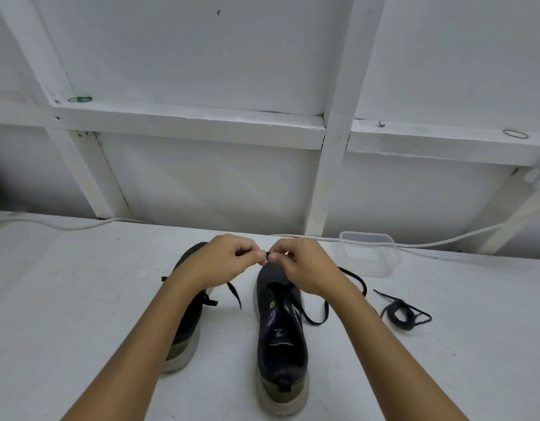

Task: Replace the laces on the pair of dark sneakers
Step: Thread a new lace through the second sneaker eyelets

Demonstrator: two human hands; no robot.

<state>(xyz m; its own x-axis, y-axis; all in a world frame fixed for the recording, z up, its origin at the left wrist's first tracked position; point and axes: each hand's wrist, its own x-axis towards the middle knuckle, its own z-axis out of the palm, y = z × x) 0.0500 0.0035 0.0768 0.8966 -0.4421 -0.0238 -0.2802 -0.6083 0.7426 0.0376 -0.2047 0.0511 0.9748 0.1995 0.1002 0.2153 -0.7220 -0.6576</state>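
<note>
Fingertips of both hands meet on one lace end: my left hand (224,260) and right hand (297,265) pinch the black lace (319,317) above the toe of the right sneaker (281,338), probably to aim it at an eyelet. Left of it, the left sneaker (186,326) waits. Far right, a bundled lace (399,314) lies set aside on the table (80,299).

Dark sneakers (281,335) upright, perhaps half-laced

Clear plastic container (372,256) on white table (80,299), near back edge; white cable (445,243) along table's back edge; green rubber band (80,99) and red-brown rubber band (515,134) on white wall ledge (202,126)
</note>
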